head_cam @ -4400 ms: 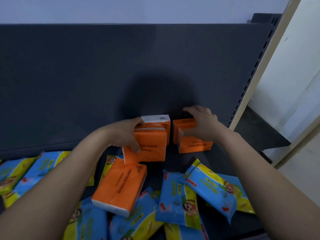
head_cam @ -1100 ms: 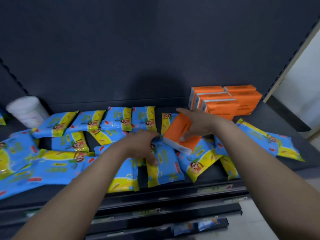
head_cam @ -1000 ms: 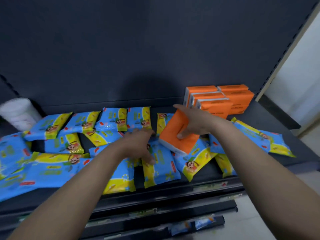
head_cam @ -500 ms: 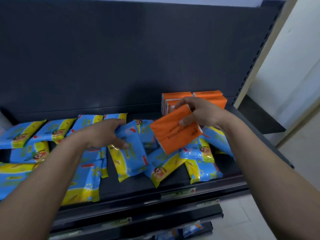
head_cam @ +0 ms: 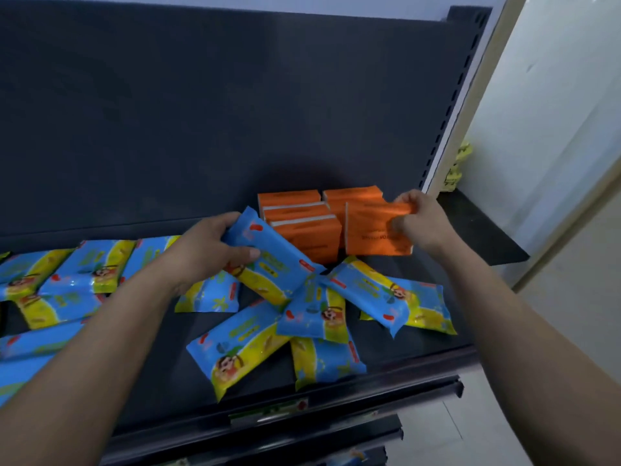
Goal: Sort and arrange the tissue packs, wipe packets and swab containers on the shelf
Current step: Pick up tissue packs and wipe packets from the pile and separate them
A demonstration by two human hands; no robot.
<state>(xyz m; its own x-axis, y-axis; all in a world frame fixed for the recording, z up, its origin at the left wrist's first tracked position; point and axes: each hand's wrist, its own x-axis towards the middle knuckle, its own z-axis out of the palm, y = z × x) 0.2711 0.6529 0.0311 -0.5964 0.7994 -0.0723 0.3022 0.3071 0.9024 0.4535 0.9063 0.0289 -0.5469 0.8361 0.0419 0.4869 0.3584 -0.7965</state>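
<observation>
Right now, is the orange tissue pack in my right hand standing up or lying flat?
Standing up. The tissue pack shows its broad printed face toward the camera, and the right hand grips its top corner.

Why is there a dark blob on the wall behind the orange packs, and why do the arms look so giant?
Head view: the blob is a soft shadow on the back panel above the orange tissue packs, probably the person's own; head view again: the wide-angle lens swells the forearms near the bottom edge, and the print on the packs looks blurry.
</observation>
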